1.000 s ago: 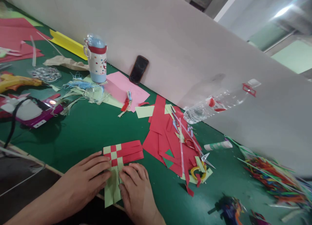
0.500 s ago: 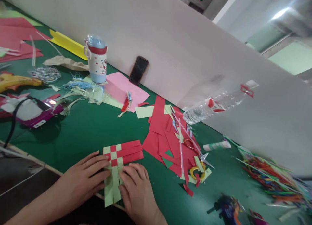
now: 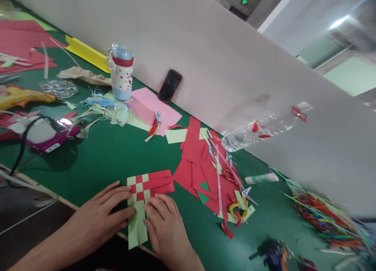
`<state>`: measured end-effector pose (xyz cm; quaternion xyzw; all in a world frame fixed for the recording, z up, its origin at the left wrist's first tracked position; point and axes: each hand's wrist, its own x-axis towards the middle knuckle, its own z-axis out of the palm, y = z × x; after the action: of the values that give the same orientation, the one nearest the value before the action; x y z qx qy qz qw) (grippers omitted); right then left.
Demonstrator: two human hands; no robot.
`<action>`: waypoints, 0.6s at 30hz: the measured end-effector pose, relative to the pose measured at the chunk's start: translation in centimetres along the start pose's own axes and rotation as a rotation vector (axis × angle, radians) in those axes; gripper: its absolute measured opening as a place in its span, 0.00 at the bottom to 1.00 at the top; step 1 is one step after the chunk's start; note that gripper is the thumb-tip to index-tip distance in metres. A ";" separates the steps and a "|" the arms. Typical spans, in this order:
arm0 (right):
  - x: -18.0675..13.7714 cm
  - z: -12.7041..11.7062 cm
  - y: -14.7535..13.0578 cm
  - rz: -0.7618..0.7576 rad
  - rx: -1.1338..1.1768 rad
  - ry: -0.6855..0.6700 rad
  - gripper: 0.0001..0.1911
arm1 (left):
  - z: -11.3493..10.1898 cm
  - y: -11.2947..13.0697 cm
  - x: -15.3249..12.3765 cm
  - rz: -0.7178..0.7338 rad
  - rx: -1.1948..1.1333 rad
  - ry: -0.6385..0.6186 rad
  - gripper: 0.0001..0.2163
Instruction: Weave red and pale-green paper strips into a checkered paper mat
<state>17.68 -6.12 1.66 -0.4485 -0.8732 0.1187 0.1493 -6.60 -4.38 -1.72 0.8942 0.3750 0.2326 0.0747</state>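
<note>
A woven paper piece [image 3: 139, 188] lies on the green table near its front edge, with a red and pale green checkered corner. Its red strips [image 3: 160, 182] point right and its pale green strips [image 3: 137, 224] run toward me, their ends reaching the edge. My left hand [image 3: 104, 210] rests along the left side, fingers stretched out and their tips touching the checks and the outer green strip. On the other side, my right hand [image 3: 166, 224] has its fingers bent and held together at the right edge of the green strips; the undersides of its fingertips are hidden.
Red paper sheets [image 3: 190, 177] lie to the right with scissors [image 3: 238, 208] on top. Behind stand a cartoon bottle [image 3: 122, 77], a phone [image 3: 170, 85] and a clear plastic bottle [image 3: 255, 130]. A glue gun [image 3: 28, 98] and a purple device [image 3: 55, 136] are left.
The whole scene has shifted slightly right in view. Both hands keep nearly the same places on the woven paper piece.
</note>
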 end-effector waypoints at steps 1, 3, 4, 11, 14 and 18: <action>0.0 -0.1 0.0 0.001 0.001 -0.004 0.15 | -0.3 -0.2 0.0 0.024 0.013 -0.017 0.15; 0.0 -0.1 0.0 0.008 0.011 -0.005 0.15 | -0.8 -0.3 0.0 0.064 0.016 -0.030 0.17; 0.0 -0.1 0.0 0.015 0.019 -0.003 0.14 | -0.9 -0.2 0.0 0.070 0.004 -0.030 0.18; 0.1 -0.2 0.0 0.034 0.070 -0.017 0.15 | 0.0 3.0 0.2 0.030 -0.140 0.088 0.13; 0.2 -0.4 0.0 0.032 0.069 -0.017 0.14 | 0.3 3.4 0.5 0.036 -0.149 0.134 0.10; 0.2 -0.4 0.0 0.033 0.092 -0.030 0.14 | -0.1 2.8 0.9 0.046 -0.149 0.182 0.11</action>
<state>17.71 -5.95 2.03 -0.4535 -0.8616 0.1676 0.1548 -4.31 -5.78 -0.43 0.8699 0.3412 0.3415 0.1013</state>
